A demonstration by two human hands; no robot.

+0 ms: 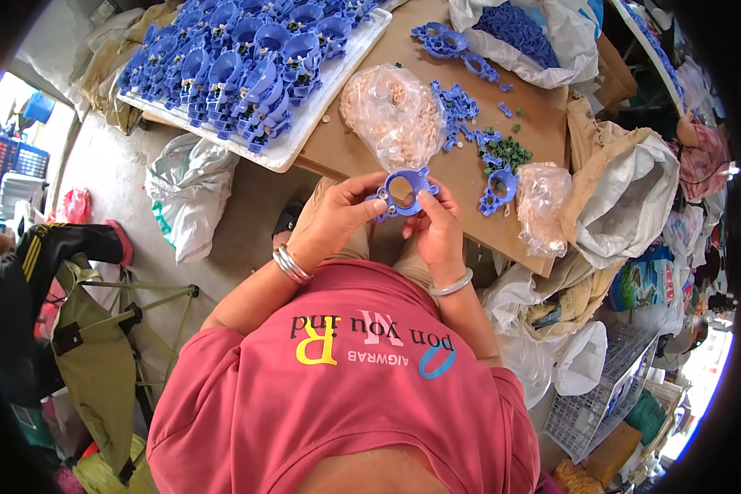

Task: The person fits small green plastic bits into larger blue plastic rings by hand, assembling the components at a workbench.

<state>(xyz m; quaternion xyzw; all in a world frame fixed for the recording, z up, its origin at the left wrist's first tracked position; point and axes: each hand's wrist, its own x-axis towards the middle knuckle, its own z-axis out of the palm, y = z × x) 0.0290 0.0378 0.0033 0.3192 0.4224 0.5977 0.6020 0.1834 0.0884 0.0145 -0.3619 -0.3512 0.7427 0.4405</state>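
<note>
A blue plastic ring-shaped part [421,176] with small lugs is held between both hands at the near edge of the brown table [325,148]. My left hand [343,216] pinches its left side, thumb on the rim. Gripping the right side is my right hand [439,233], its thumb against the ring and its other fingers curled below. Just beyond lies a clear bag of small beige pieces [393,111]. To the right are loose blue parts [456,105], a pile of small green pieces [509,154] and another blue ring part [499,188].
A white tray [278,158] stacked with blue cup-shaped parts [247,62] occupies the far left. An open white sack of small blue pieces [514,34] stands at the back. Right are a second beige-filled bag [543,202] and a woven sack [626,198]; left, a folding chair [99,354].
</note>
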